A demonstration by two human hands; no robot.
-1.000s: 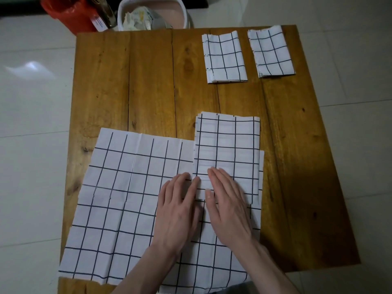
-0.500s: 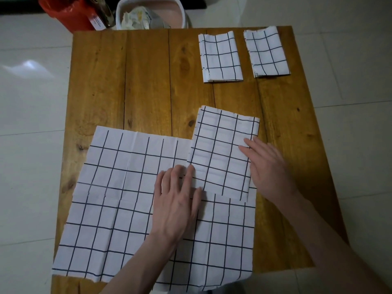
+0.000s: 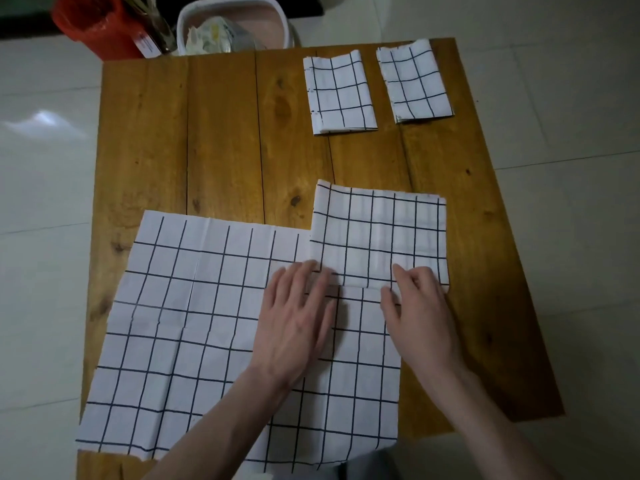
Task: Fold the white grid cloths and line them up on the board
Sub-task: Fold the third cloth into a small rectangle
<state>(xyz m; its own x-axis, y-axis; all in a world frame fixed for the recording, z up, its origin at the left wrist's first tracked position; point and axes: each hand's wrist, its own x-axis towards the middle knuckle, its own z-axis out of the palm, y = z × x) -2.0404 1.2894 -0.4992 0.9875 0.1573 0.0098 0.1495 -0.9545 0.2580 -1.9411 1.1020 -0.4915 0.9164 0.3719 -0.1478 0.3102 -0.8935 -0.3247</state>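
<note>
Two folded white grid cloths (image 3: pixel 341 95) (image 3: pixel 415 84) lie side by side at the far right of the wooden board (image 3: pixel 221 140). A larger folded grid cloth (image 3: pixel 377 233) sits mid-board, its near part overlapping a big unfolded grid cloth (image 3: pixel 194 323) spread over the near left. My left hand (image 3: pixel 294 317) lies flat on the unfolded cloth, fingertips touching the folded cloth's near left corner. My right hand (image 3: pixel 419 306) is at that cloth's near edge, fingers curled and thumb beneath, pinching the edge.
Beyond the board's far edge stand a red bin (image 3: pixel 93 26) and a white tub (image 3: pixel 235 26) holding wrappers. Pale floor tiles surround the board. The unfolded cloth's near edge hangs over the board's front edge.
My right hand moved from the folded cloth's right side to its near edge and took hold of it. The folded cloth now lies squarer. My left hand stayed flat.
</note>
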